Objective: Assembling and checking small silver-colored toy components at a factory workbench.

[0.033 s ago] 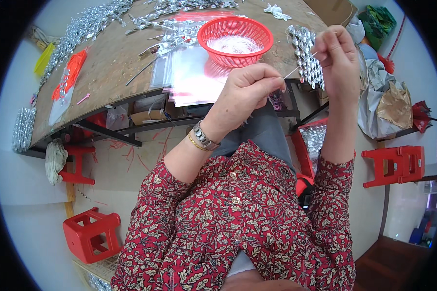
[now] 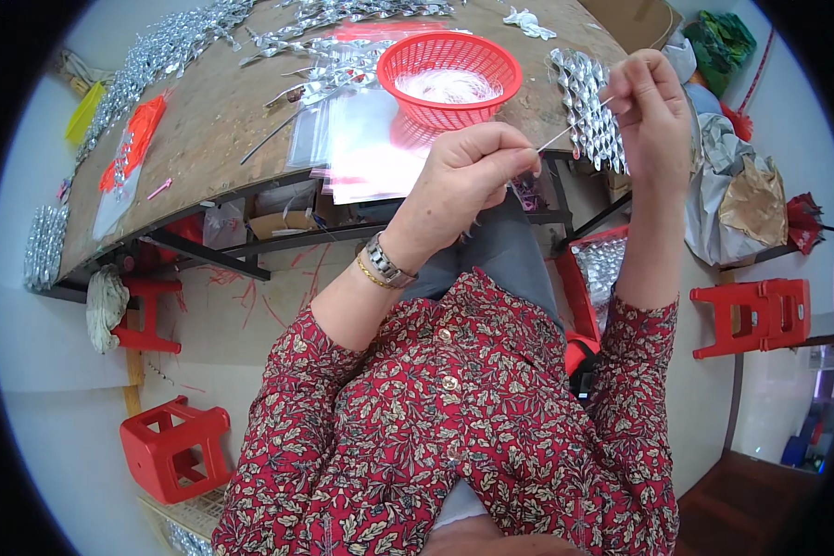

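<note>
A thin white string [image 2: 573, 126] runs taut between my two hands above the table's front edge. My left hand [image 2: 477, 171], wearing a watch and a gold bracelet at the wrist, pinches one end between thumb and fingers. Higher and to the right, my right hand [image 2: 649, 102] grips the other end in closed fingertips. Behind the string lies a row of twisted silver foil strips [image 2: 591, 130], partly hanging over the edge. Just beyond my left hand stands a red plastic basket [image 2: 449, 113] with a loose heap of fine white string [image 2: 449, 87] inside.
Clear plastic sheets [image 2: 371, 153] lie by the basket on the wooden table [image 2: 218, 120]. More silver twists [image 2: 148, 79] line its left side. Red stools [image 2: 176, 449] stand on the floor at both sides. Filled bags [image 2: 723, 195] crowd the right.
My right hand has shifted slightly to the right, and my left hand a touch to the left. A little more string shows between them.
</note>
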Action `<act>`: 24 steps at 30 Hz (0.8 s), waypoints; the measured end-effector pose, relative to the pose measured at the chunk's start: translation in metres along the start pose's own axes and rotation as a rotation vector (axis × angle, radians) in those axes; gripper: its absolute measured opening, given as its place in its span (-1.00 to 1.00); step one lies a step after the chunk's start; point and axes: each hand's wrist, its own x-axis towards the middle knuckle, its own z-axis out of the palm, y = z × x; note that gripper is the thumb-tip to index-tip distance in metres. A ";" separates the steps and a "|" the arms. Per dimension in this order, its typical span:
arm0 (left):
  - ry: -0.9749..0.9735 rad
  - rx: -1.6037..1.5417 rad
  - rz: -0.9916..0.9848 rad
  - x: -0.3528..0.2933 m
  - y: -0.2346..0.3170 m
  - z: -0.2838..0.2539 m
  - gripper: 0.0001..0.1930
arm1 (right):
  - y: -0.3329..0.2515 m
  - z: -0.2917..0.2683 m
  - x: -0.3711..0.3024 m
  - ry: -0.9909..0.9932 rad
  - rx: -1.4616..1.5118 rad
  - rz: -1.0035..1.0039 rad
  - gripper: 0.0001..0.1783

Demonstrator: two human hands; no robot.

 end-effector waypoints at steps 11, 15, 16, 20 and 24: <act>0.079 -0.002 0.031 0.004 -0.001 -0.013 -0.91 | -0.009 0.010 -0.015 -0.297 -0.449 0.116 -0.89; 0.113 0.028 0.046 0.006 0.000 -0.011 -0.90 | -0.017 0.020 -0.022 -0.312 -0.606 0.055 -0.87; 0.112 0.038 0.041 0.006 0.000 -0.010 -0.89 | -0.019 0.023 -0.023 -0.334 -0.683 0.042 -0.86; 0.124 0.158 0.087 0.006 -0.001 -0.008 -0.87 | -0.016 0.030 -0.026 -0.384 -0.841 -0.083 -0.88; 0.134 0.197 0.099 0.006 -0.002 -0.006 -0.86 | -0.010 0.026 -0.025 -0.388 -0.834 -0.172 -0.89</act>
